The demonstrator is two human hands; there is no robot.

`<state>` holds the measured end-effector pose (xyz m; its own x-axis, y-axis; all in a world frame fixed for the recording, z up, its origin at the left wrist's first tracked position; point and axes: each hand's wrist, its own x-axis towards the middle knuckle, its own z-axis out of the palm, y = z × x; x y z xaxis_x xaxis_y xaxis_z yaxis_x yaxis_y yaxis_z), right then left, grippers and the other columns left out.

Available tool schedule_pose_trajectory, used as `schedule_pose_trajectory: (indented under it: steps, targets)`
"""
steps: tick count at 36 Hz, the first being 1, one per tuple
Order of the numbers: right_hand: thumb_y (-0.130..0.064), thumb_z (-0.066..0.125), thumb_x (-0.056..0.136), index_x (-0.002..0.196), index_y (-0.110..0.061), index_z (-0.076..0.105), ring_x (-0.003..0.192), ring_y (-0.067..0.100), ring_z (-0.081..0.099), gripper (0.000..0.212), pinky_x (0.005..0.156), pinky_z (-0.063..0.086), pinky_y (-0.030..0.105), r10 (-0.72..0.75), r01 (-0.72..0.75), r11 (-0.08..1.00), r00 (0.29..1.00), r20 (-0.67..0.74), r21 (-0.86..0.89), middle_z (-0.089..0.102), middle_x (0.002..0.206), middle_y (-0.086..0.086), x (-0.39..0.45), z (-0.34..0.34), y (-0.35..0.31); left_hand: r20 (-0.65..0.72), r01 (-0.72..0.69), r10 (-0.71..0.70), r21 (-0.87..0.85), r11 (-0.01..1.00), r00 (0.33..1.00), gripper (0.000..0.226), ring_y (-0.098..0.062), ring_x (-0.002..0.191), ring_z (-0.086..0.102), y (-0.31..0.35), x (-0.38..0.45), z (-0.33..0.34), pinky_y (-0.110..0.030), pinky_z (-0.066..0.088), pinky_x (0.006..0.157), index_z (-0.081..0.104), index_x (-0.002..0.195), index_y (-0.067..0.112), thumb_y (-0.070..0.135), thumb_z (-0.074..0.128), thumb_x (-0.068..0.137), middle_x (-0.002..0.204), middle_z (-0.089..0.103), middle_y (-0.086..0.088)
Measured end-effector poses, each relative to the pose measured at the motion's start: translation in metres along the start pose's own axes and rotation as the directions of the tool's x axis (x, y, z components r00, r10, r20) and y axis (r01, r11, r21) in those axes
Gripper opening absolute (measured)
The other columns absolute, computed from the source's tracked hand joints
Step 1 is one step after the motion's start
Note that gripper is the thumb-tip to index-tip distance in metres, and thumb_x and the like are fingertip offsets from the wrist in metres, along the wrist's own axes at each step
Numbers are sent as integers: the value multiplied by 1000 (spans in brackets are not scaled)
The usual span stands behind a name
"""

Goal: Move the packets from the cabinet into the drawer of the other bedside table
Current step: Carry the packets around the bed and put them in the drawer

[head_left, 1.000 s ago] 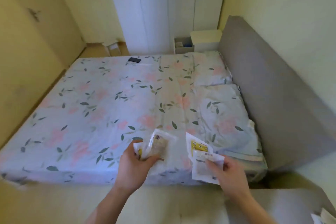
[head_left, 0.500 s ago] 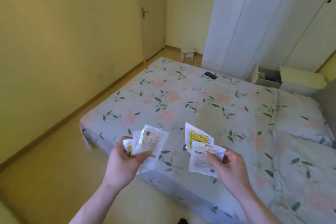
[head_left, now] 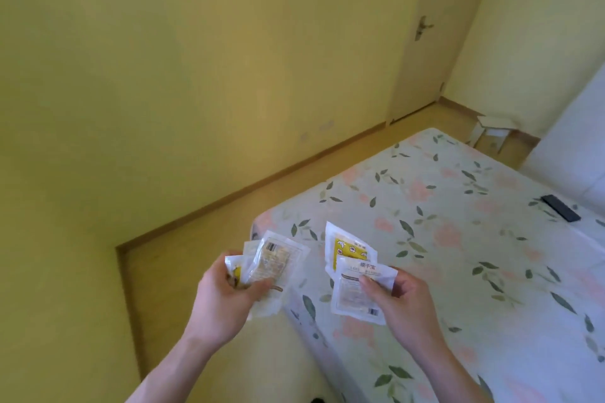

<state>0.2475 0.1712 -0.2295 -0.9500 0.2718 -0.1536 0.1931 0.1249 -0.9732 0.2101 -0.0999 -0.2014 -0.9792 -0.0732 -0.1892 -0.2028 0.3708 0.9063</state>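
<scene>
My left hand (head_left: 226, 301) grips a small fan of white packets (head_left: 275, 263), the front one clear with a pale filling and a barcode. My right hand (head_left: 404, 301) pinches two more packets (head_left: 352, 271) between thumb and fingers: a white one with printed text in front, a yellow-printed one behind it. Both hands are held up side by side over the near corner of the bed (head_left: 458, 239). No cabinet, bedside table or drawer is in view.
The bed with its floral sheet fills the right side; a black remote (head_left: 560, 208) lies on it. A strip of wooden floor (head_left: 229, 222) runs between bed and yellow wall. A closed door (head_left: 425, 33) and a small white stool (head_left: 492, 131) stand at the far end.
The view has swung left: the headboard, wardrobe and far bedside table have left the frame, and the wall, floor strip and door now fill it. Both hands keep the same packets.
</scene>
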Motion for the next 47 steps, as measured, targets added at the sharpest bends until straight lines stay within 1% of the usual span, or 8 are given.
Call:
schedule_pose_trajectory:
  steps: [5, 9, 16, 21, 27, 34, 41, 47]
  targets:
    - [-16, 78, 88, 85, -20, 81, 81, 28, 75, 6, 61, 57, 22, -11, 21, 998, 987, 161, -57, 78, 85, 11, 89, 68, -29, -153, 64, -68, -34, 997, 986, 28, -17, 69, 73, -6, 55, -47, -35, 59, 61, 64, 93, 18, 13, 87, 76, 82, 77, 1]
    - [-17, 79, 88, 88, -17, 81, 87, 32, 76, 2, 71, 61, 40, -43, 69, 994, 960, 277, -83, 80, 85, 6, 154, 128, -49, -235, 88, -106, -88, 992, 966, 28, -18, 73, 75, -14, 103, -87, -36, 60, 63, 65, 95, 16, 9, 85, 77, 86, 77, -1]
    - [-12, 77, 88, 90, -14, 80, 84, 22, 77, 4, 72, 59, 32, -39, 77, 992, 939, 341, -100, 80, 85, 0, 247, 234, -75, -270, 103, -136, -133, 986, 953, 28, -18, 76, 76, -33, 212, -150, -31, 59, 60, 64, 97, 15, 6, 84, 78, 88, 78, 1]
    - [-11, 77, 88, 88, -13, 80, 79, 20, 76, 3, 59, 54, 18, -6, 34, 995, 961, 276, -98, 80, 81, 0, 303, 295, -93, -223, 114, -141, -127, 985, 965, 29, -16, 74, 75, -34, 301, -193, -29, 58, 60, 64, 98, 18, 7, 84, 79, 87, 78, 1]
    - [-18, 79, 87, 88, -12, 79, 81, 28, 75, 6, 60, 54, 28, 27, -11, 994, 988, 151, -111, 79, 82, 1, 360, 335, -106, -134, 120, -128, -70, 990, 983, 32, -9, 74, 75, -19, 400, -223, -30, 59, 64, 65, 100, 25, 13, 85, 78, 86, 78, 9]
    - [-18, 79, 87, 88, -25, 82, 70, 14, 69, 8, 59, 50, 21, 68, -68, 997, 998, -11, -34, 79, 82, 5, 451, 355, -124, 10, 33, -33, -31, 999, 999, 30, -10, 71, 73, 21, 543, -218, -22, 55, 57, 65, 96, 30, 14, 84, 78, 84, 77, 10]
    - [-20, 79, 86, 90, -24, 81, 83, 26, 76, 5, 79, 58, 45, 116, -109, 992, 982, -151, 56, 80, 82, -2, 561, 364, -129, 104, -16, 15, 8, 1000, 994, 31, -17, 75, 75, 58, 679, -185, -41, 62, 68, 66, 91, 29, 11, 86, 75, 84, 77, 3]
    - [-21, 80, 86, 92, -23, 79, 85, 19, 77, 7, 85, 60, 46, 187, -153, 977, 951, -248, 150, 80, 85, -4, 648, 350, -140, 221, -83, 72, 42, 996, 973, 28, -10, 68, 72, 112, 777, -147, -17, 50, 53, 66, 90, 19, 5, 85, 74, 79, 75, 6]
